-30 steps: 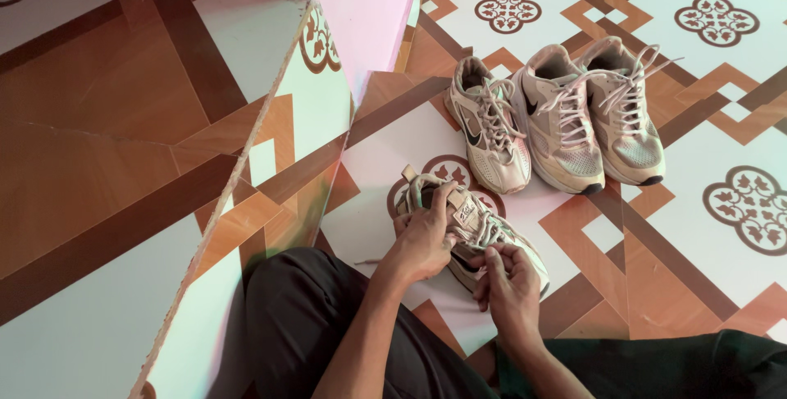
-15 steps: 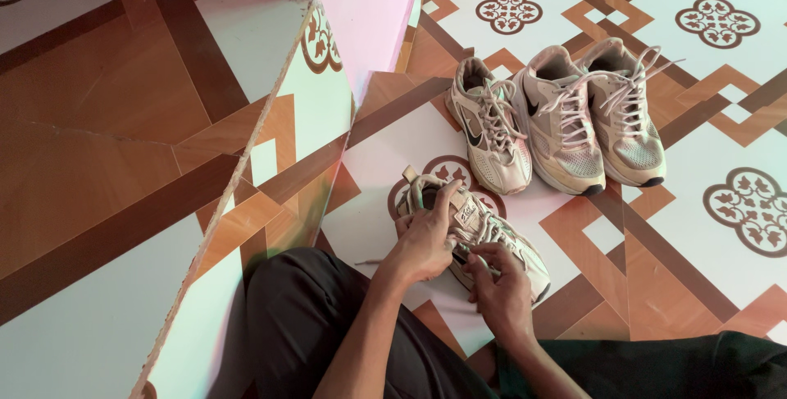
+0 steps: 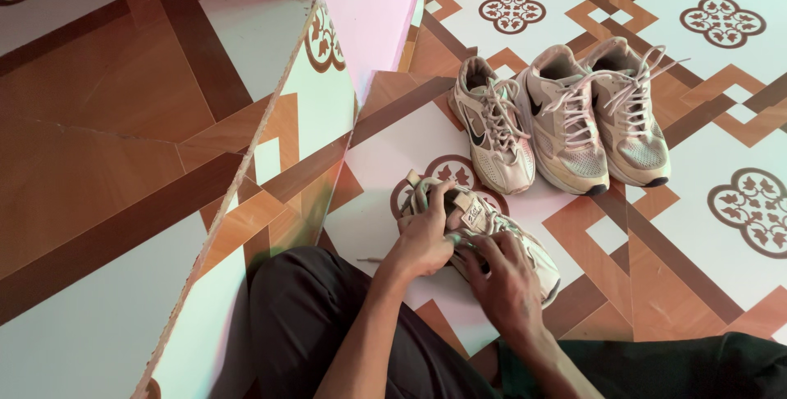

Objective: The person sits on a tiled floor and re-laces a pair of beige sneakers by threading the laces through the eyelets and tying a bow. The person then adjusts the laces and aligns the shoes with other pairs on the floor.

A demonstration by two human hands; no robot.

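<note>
A worn white sneaker point(image 3: 537, 255) lies on the patterned floor tiles in front of me. My left hand point(image 3: 426, 235) grips its heel and tongue end, thumb over the collar. My right hand point(image 3: 504, 272) rests on top of the laces at the shoe's middle, fingers curled down onto them and hiding that part. Only the toe and the tongue label show around my hands.
Three more white sneakers stand side by side beyond: one point(image 3: 492, 132), a second point(image 3: 566, 124) and a third point(image 3: 631, 112), laces loose. A raised tiled step point(image 3: 164, 161) runs along my left. A pink wall corner point(image 3: 365, 5) stands behind. My dark trouser legs point(image 3: 303, 325) fill the foreground.
My right hand has slid up from the side of the shoe onto its laces. The left hand keeps its grip on the heel end. The view has shifted slightly.
</note>
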